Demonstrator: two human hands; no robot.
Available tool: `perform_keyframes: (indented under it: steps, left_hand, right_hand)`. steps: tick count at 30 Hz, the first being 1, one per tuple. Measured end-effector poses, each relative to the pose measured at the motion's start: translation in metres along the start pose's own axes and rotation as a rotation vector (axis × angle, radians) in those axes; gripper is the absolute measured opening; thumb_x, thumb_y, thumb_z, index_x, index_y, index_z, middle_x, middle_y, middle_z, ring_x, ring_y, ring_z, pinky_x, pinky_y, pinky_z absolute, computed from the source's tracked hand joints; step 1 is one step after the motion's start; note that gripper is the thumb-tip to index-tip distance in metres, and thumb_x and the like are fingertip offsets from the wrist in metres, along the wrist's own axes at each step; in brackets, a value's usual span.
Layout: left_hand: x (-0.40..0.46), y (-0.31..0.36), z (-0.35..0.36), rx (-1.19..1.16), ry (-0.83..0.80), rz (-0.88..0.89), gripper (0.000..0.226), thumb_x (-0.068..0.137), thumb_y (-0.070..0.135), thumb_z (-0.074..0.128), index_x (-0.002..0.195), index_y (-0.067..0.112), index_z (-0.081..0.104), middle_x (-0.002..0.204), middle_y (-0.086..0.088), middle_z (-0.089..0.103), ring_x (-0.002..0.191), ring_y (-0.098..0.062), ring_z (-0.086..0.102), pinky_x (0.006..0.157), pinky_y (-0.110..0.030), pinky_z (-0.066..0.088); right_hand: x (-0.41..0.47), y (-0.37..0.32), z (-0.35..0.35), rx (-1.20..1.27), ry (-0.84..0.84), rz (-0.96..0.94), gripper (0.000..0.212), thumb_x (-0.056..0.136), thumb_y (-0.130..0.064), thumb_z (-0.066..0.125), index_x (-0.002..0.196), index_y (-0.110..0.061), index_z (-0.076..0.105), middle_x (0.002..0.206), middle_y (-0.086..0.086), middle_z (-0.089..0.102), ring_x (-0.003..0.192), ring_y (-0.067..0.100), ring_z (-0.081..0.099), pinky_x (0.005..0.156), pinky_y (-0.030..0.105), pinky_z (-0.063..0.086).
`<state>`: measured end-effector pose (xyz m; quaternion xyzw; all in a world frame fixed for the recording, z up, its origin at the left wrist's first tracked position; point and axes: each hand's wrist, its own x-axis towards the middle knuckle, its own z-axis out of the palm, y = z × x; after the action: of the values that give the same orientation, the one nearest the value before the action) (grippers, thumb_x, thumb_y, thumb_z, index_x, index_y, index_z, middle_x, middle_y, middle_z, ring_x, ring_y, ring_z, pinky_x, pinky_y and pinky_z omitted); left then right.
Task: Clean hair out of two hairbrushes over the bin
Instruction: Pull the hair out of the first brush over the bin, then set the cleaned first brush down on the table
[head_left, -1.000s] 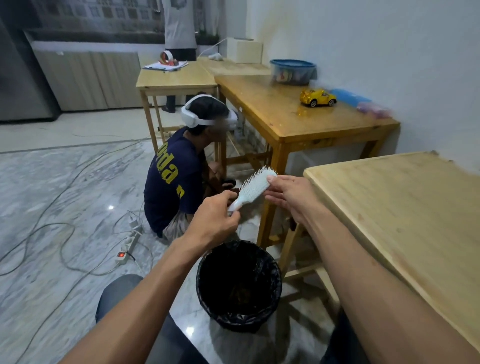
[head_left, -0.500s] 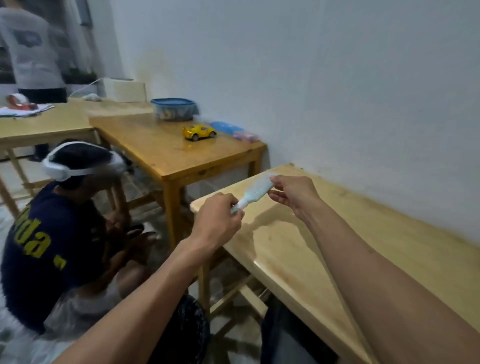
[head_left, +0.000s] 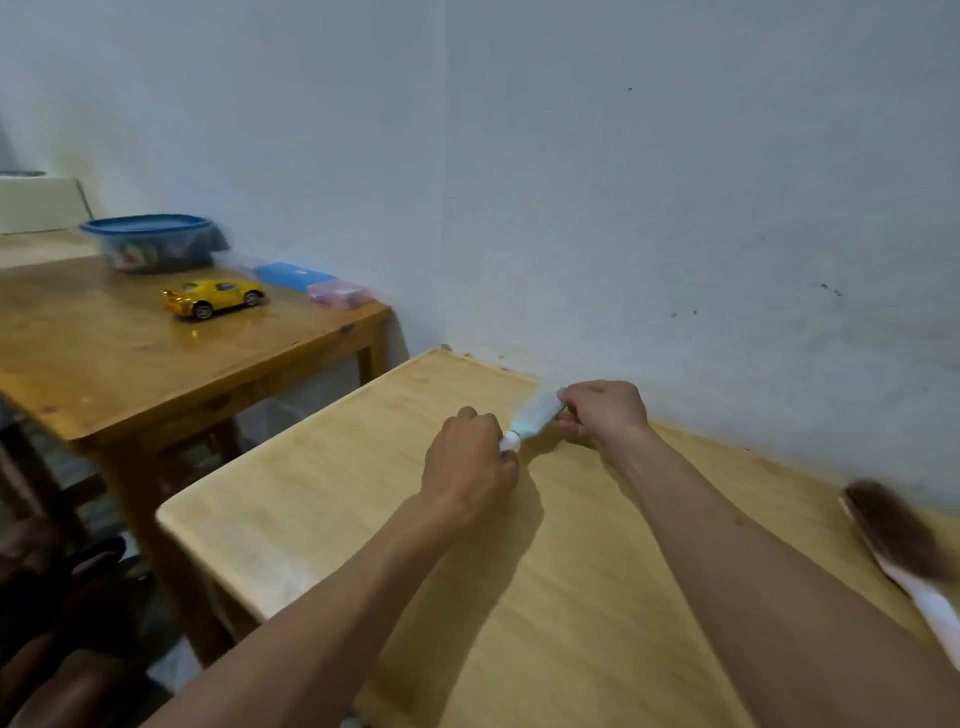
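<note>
A pale blue-white hairbrush (head_left: 535, 418) is held low over the light wooden table (head_left: 363, 499), near the wall. My left hand (head_left: 470, 460) grips its handle end. My right hand (head_left: 605, 410) pinches the far tip of its head. A second hairbrush (head_left: 901, 545), with a pink-white handle and bristles matted with dark hair, lies on the table at the right edge of view. The bin is out of view.
A darker wooden table (head_left: 130, 364) stands to the left with a yellow toy car (head_left: 213, 299), a blue-lidded container (head_left: 148, 241) and small blue and pink boxes (head_left: 317, 283). The white wall (head_left: 675, 208) runs along the tables' far side. A person crouches at the bottom left.
The view has swung right, away from the bin and the crouching person. Both hands carried the pale brush from over the bin to low over the light table. The hair-filled brush came into view.
</note>
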<state>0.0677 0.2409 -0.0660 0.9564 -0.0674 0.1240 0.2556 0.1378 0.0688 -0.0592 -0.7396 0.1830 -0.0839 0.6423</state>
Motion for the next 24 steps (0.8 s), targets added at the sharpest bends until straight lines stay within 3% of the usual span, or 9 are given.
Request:
perform_keyframes:
  steps: [3,9,13,21,24]
  left_hand:
    - [0.019,0.013,0.015,-0.024,-0.037,0.033,0.025,0.094,0.027,0.059,0.104,0.005,0.067,0.106,-0.011,0.058,0.095,-0.029,0.057,0.073,-0.039,0.047]
    - [0.04,0.025,0.039,-0.1,-0.076,0.014,0.027,0.095,0.028,0.058,0.088,0.004,0.067,0.092,-0.009,0.059,0.078,-0.023,0.055,0.053,-0.03,0.03]
    - [0.044,0.029,0.045,-0.171,-0.08,0.048,0.024,0.09,0.026,0.065,0.097,0.004,0.07,0.1,-0.009,0.063,0.09,-0.024,0.059,0.071,-0.038,0.05]
    - [0.045,0.03,0.051,-0.202,-0.07,0.034,0.026,0.089,0.028,0.069,0.105,0.008,0.069,0.105,-0.008,0.064,0.092,-0.021,0.058,0.075,-0.036,0.051]
    - [0.043,0.031,0.049,-0.183,-0.083,0.024,0.038,0.088,0.033,0.07,0.115,0.007,0.064,0.114,-0.01,0.061,0.099,-0.023,0.057,0.083,-0.038,0.052]
  right_hand:
    - [0.021,0.004,-0.01,-0.06,0.058,-0.003,0.012,0.09,-0.014,0.072,0.096,-0.005,0.076,0.082,0.011,0.074,0.069,0.022,0.073,0.071,0.037,0.065]
    - [0.046,0.012,-0.025,-0.153,0.114,0.01,0.014,0.09,-0.015,0.072,0.094,-0.002,0.075,0.07,0.014,0.07,0.049,0.021,0.061,0.055,0.031,0.053]
    - [0.055,0.016,-0.028,-0.198,0.13,-0.005,0.016,0.093,-0.018,0.071,0.098,-0.003,0.075,0.073,0.014,0.072,0.049,0.022,0.061,0.054,0.03,0.052]
    - [0.056,0.015,-0.028,-0.255,0.139,-0.03,0.019,0.096,-0.023,0.07,0.094,-0.005,0.075,0.071,0.013,0.074,0.049,0.021,0.062,0.057,0.032,0.056]
    - [0.045,0.008,-0.032,-0.277,0.121,-0.025,0.023,0.097,-0.026,0.068,0.086,-0.006,0.073,0.071,0.012,0.072,0.051,0.021,0.062,0.057,0.032,0.056]
